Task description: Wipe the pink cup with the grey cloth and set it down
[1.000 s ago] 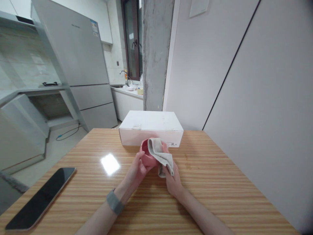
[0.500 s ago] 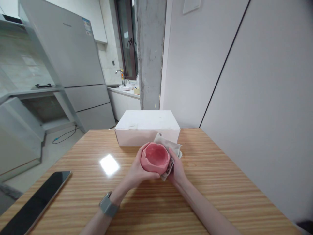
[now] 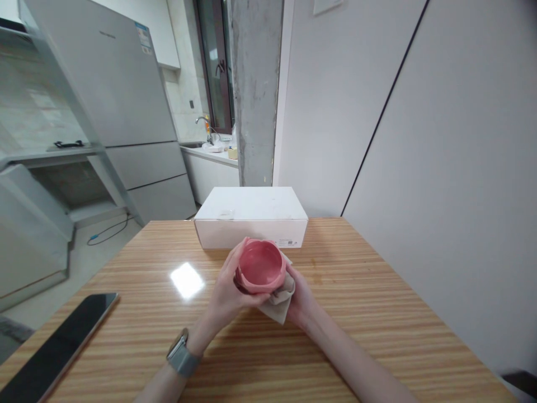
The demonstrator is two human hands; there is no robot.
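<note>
Both my hands hold a pink glazed ceramic ashtray just above the table, its hollow facing up towards me. My left hand wraps its near left side, fingers curled around the wall. My right hand presses a beige cloth against its underside and right side. The cloth's folds hang below the dish, and part of it is hidden behind the ashtray. A grey watch sits on my left wrist.
A white cardboard box stands on the striped wooden table just behind my hands. A black phone lies at the table's front left. A wall runs along the right; a refrigerator, concrete pillar and sink counter stand beyond.
The ashtray has turned so its hollow faces up, and the cloth has moved from over its rim to underneath it. The view has shifted slightly.
</note>
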